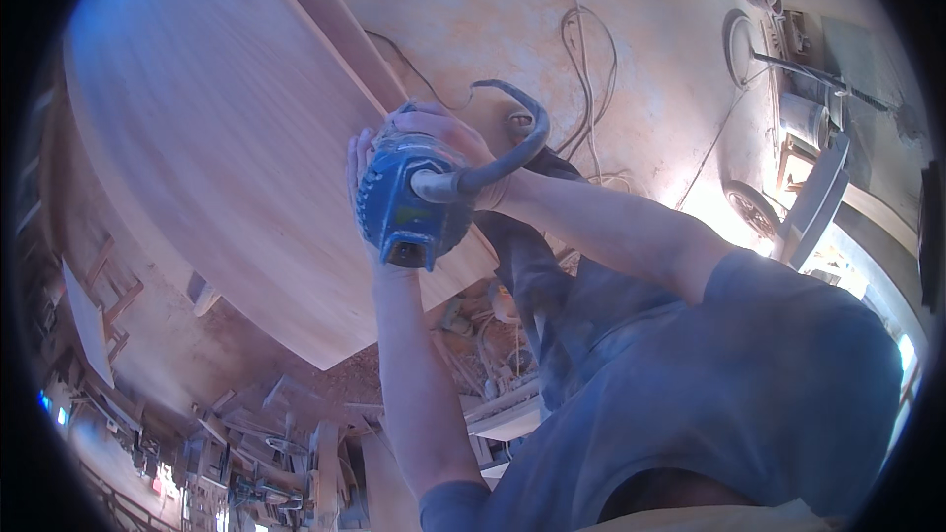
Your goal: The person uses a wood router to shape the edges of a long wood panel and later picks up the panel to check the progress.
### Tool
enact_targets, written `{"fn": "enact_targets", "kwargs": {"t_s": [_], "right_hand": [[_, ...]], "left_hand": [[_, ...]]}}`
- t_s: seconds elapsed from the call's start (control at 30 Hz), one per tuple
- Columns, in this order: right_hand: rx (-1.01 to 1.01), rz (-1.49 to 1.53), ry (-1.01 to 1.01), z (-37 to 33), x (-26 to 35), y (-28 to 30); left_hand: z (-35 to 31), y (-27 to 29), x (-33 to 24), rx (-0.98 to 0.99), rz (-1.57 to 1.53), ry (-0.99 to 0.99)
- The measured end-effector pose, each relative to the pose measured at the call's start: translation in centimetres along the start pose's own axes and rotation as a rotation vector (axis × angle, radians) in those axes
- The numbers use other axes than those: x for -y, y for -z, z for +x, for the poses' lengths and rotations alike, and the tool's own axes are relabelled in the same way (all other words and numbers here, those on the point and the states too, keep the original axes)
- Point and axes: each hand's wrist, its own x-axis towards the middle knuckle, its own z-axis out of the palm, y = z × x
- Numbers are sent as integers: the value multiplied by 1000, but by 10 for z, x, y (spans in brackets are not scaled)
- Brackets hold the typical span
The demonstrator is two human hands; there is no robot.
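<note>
Centre of frame: a blue electric sander [409, 199] sits on the near edge of a large rounded wooden tabletop [217, 138], both hands wrapped round it.
Left hand: the left hand [363, 172] comes up from the lower middle of the frame on a bare forearm and cups the left flank of the sander; its fingers curl round the housing, with only their tips and edge showing past the blue body.
Right hand: the right hand [448, 133] reaches in from the right on a bare forearm and lies over the top of the sander, fingers bent down over the housing in a closed grip.
Sander: blue ribbed body with a dark panel at its lower end; a grey power cord [512, 153] leaves its middle, arches up over the right wrist and curls back toward upper centre.
Tabletop: pale, striped grain, curved outline, filling the upper left and centre left; a straight wooden batten [330, 25] runs diagonally across it toward the sander.
Floor: dusty orange workshop floor [631, 49] in the upper right, with loose cables [581, 69] lying on it.
Lower left: stacked timber offcuts and frames [266, 453], small and blurred.
Clothing: a grey-blue short-sleeved shirt [769, 384] fills the lower right.
</note>
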Motion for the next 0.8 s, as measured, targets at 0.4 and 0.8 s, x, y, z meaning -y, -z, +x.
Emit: {"fn": "enact_targets", "kwargs": {"t_s": [0.4, 0.8], "right_hand": [[-63, 41, 119, 125, -47, -6], [154, -49, 102, 254, -122, -25]], "left_hand": [[95, -3, 54, -16, -181, 214], [238, 36, 89, 11, -74, 159]]}}
